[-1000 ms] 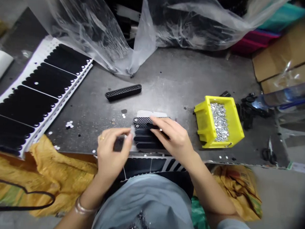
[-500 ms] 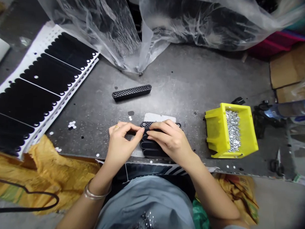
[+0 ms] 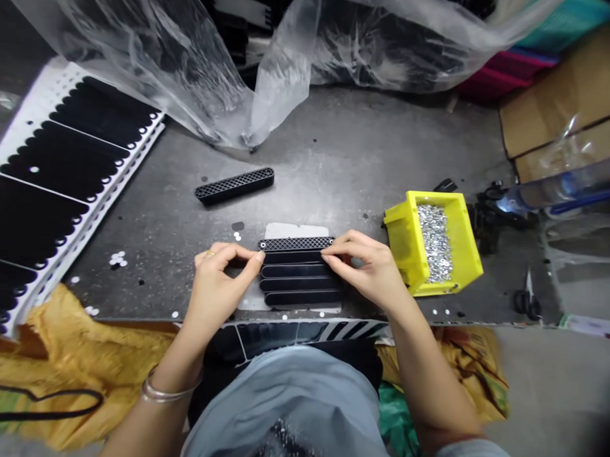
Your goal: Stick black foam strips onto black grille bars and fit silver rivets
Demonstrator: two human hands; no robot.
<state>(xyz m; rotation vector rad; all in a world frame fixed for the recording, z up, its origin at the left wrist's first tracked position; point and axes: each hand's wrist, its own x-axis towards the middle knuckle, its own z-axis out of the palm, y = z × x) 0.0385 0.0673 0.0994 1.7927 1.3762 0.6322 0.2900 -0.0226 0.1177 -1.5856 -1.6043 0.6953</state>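
The left hand (image 3: pixel 218 282) and right hand (image 3: pixel 366 267) pinch the ends of a row of black strips (image 3: pixel 301 275) between their fingers (image 3: pixel 249 254); the strips lie flat on the counter (image 3: pixel 348 143), near a yellow bin (image 3: pixel 403 248).

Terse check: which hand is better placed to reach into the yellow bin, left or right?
Right, probably. The right hand grips the right end of the black ribbed piece, next to the yellow plastic bin. The left hand is at the piece's far end, with the piece between it and the bin.
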